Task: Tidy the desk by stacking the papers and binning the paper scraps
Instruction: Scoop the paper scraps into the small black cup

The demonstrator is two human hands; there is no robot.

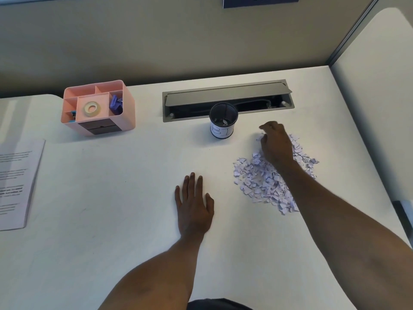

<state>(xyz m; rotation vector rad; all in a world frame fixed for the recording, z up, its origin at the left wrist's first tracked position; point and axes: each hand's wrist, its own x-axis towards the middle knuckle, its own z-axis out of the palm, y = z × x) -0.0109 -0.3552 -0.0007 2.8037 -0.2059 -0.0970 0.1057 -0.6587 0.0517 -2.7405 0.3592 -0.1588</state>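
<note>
The left hand (194, 208) lies flat on the desk (111, 220), fingers spread, holding nothing. At two o'clock from it, the right hand (276, 143) curls over the scraps (259, 177), apparently pinching a few (motion blur hides the grip). The mesh bin (223, 120) stands at ten o'clock from that hand; the papers (16, 182) lie far off at nine.

Office cubicle. White desk (111, 220) closed in by grey-beige partition panels (156, 41) at back and right. Cable-access hatch (228, 99) set in desktop, lid raised. Pink desk organiser (98, 108) with tape roll (91, 108) and binder clips (116, 105). Printed papers (15, 184) at left.
</note>
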